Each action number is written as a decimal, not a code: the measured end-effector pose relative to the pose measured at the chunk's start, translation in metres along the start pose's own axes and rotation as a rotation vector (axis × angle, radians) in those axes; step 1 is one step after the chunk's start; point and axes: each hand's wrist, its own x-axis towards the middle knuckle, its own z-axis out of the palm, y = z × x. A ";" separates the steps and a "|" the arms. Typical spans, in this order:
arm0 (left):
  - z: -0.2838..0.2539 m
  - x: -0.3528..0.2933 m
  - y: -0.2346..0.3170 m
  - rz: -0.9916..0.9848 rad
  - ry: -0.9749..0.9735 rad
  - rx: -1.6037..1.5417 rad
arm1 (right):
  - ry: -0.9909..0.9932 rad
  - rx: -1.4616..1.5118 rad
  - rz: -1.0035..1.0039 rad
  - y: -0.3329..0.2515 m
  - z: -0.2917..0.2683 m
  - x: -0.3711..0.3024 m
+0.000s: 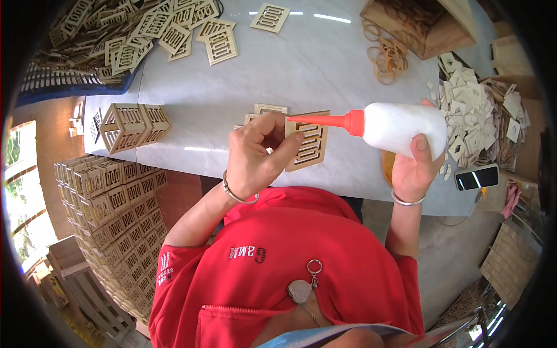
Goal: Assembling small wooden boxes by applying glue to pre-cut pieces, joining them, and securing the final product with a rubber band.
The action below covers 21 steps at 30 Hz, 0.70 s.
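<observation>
My left hand pinches a thin wooden fretwork panel between thumb and fingers. Slots are cut through the panel's middle, and it is held tilted above the table. In my right hand is a white squeeze bottle, lying nearly level. Its long red nozzle points left, with the tip at the panel's upper edge beside my left fingers. Whether the tip touches the wood, I cannot tell. Partly hidden behind my left hand, a few more wooden pieces lie on the table.
Fretwork panels heap over a blue basket at far left. Assembled wooden frames stand on the grey table; many more are stacked below. Rubber bands spill from a wooden box. Small pale pieces and a phone lie right.
</observation>
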 end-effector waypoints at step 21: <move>-0.003 -0.003 0.010 -0.106 -0.127 -0.257 | 0.097 -0.016 -0.036 -0.004 -0.047 -0.001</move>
